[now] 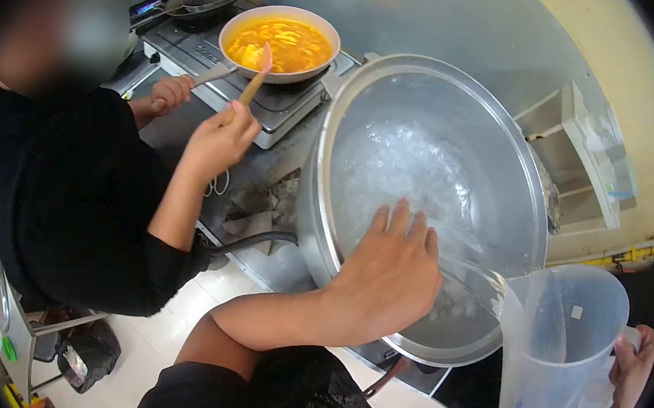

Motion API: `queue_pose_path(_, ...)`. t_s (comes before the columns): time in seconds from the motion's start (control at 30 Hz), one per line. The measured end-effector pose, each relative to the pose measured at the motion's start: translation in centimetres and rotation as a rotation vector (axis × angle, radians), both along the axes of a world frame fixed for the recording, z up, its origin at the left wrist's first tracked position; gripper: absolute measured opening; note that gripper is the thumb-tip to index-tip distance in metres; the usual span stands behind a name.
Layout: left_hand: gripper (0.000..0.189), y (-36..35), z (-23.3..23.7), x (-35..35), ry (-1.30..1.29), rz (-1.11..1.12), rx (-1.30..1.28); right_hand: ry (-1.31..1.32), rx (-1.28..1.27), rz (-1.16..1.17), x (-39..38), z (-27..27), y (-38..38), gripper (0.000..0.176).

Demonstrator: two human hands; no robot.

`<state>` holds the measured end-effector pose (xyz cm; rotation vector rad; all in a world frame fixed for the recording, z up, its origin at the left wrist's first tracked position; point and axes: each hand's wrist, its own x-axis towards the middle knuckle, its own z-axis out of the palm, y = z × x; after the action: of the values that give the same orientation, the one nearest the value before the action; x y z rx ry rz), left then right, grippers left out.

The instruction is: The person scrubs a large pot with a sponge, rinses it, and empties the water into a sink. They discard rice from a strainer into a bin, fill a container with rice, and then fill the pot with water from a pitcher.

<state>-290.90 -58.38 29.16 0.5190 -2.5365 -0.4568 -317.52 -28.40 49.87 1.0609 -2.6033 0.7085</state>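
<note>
A large metal pot [319,203] stands in front of me with water [410,161] in it. Over its near side hangs my left hand [383,276], palm down with fingers stretched out and holding nothing. At the right, my right hand [631,359] grips the handle of a translucent plastic measuring jug [546,382]. The jug is tilted over the pot's rim, and clear water streams from its spout into the pot below my left hand.
To the left, a person in black [67,203] holds a pan [331,35] of orange-yellow food and a pink-headed spatula [264,60] over a stove [279,125]. A white wall shelf [595,159] sits behind the pot. A black bag [96,355] lies on the floor.
</note>
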Motion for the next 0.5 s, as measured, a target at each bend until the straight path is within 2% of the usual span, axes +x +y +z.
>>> queue_pose_path(0.03,0.04,0.1,-0.1,0.0,0.024,0.002,0.009,-0.003,-0.008,0.011,0.6,0.3,-0.9,0.032)
queue_pose_path(0.1,0.039,0.1,-0.3,-0.1,0.047,0.012,0.013,-0.192,0.153,-0.164,2.6,1.9,-3.2,0.038)
queue_pose_path(0.2,0.037,0.1,-0.5,-0.2,0.064,0.031,-0.003,-0.257,0.256,-0.224,4.4,2.6,-6.3,0.038)
queue_pose_path(0.23,0.036,0.1,-0.6,-0.3,0.072,0.032,-0.015,-0.259,0.251,-0.207,3.1,1.8,-5.7,0.038)
queue_pose_path(0.3,0.034,0.1,-0.4,-0.2,0.071,0.051,-0.034,0.024,0.055,0.108,-0.8,-0.3,-4.0,0.028)
queue_pose_path(0.33,0.036,0.1,-0.1,-0.1,-0.006,0.022,-0.004,0.018,0.046,0.127,0.4,0.1,-5.5,0.028)
queue_pose_path(0.4,0.039,0.1,0.1,0.0,-0.087,0.016,0.016,-0.092,0.314,-0.156,4.2,1.6,-9.2,0.027)
queue_pose_path(0.43,0.039,0.1,0.0,-0.1,-0.071,0.014,0.035,-0.096,0.307,-0.138,2.8,1.0,-8.8,0.027)
queue_pose_path(0.5,0.039,0.2,-0.2,-0.1,-0.057,0.015,0.049,0.038,0.21,0.104,-0.9,-0.2,-7.4,0.029)
